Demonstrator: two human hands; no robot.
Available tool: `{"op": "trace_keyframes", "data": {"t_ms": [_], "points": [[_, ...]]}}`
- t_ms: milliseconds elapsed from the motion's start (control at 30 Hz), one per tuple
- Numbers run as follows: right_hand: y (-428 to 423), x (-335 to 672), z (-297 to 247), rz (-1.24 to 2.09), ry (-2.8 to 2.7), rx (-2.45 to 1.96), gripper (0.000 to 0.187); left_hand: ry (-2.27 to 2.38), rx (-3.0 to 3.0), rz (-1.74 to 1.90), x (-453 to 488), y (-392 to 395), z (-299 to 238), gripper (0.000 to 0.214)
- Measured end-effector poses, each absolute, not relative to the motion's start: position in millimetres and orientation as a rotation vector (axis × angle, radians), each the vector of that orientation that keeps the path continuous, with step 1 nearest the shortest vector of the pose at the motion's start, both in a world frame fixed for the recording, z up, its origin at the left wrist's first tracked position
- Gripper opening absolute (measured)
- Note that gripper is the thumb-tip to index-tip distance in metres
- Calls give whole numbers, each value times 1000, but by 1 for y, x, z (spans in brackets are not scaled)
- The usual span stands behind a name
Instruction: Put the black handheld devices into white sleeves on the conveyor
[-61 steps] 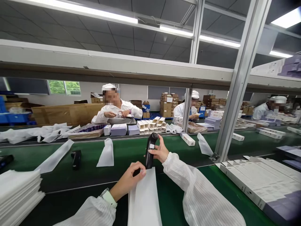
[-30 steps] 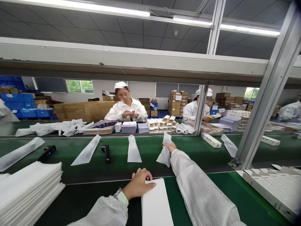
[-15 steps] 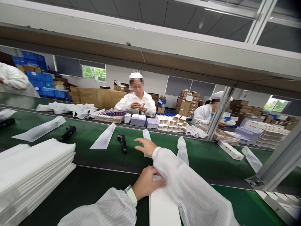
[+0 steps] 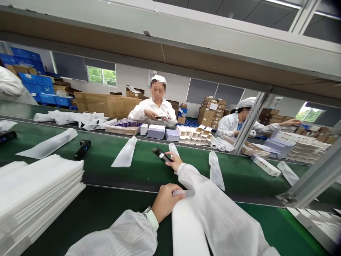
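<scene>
My right hand (image 4: 176, 162) reaches over the green belt, its fingers closed on one end of a black hair clipper (image 4: 160, 155), lifted and tilted. Nearer to me, my left hand (image 4: 167, 200) pinches the raised edge of a white translucent sleeve (image 4: 185, 193). Below it lies a long white stack (image 4: 188, 227), partly covered by my right sleeve. Another black clipper (image 4: 82, 149) rests further left on the belt, between flat white sleeves (image 4: 124, 153).
A tall pile of white sheets (image 4: 39, 188) stands at left. A metal post (image 4: 309, 177) rises at right, beside a tray of white boxes (image 4: 314, 227). Across the belt, co-workers (image 4: 157, 106) sit behind purple boxes (image 4: 156, 131). A shelf beam (image 4: 165, 21) spans above.
My right hand has closed on the clipper and lifted it from the belt. My left hand now holds the sleeve's edge raised. The other belt items have shifted right in view.
</scene>
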State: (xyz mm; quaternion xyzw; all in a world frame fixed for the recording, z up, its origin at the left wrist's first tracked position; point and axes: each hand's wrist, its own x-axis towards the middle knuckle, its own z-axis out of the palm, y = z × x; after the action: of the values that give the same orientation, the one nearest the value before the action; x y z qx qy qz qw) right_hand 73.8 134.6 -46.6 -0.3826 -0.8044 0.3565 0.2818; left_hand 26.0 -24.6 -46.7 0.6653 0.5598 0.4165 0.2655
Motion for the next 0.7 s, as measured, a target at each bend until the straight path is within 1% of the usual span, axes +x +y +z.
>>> {"op": "trace_keyframes", "data": {"t_ms": [100,167,200,267,400,600,700], "points": [[125,140,-31,1338,-1619,-815,77,1530,1816,1153,25,-25,-47,13],[113,178,-17,1518,-1323,-690,97,1532,1869,1154,25,-27,-45,11],[106,193,-10,1553,-1268,-679,103,1533,1913,1147,25,-27,-44,10],[91,214,0,1566,-1227,-695,109,1526,2046,1130,25,-28,-43,10],[69,219,3,1590,-1245,-678,110,1523,2356,1084,27,-30,-40,15],[57,195,-1,1547,-1207,-691,87,1575,2605,979,30,-34,-40,12],[53,188,-1,1521,-1225,-669,82,1601,2670,957,30,-35,-40,15]]}}
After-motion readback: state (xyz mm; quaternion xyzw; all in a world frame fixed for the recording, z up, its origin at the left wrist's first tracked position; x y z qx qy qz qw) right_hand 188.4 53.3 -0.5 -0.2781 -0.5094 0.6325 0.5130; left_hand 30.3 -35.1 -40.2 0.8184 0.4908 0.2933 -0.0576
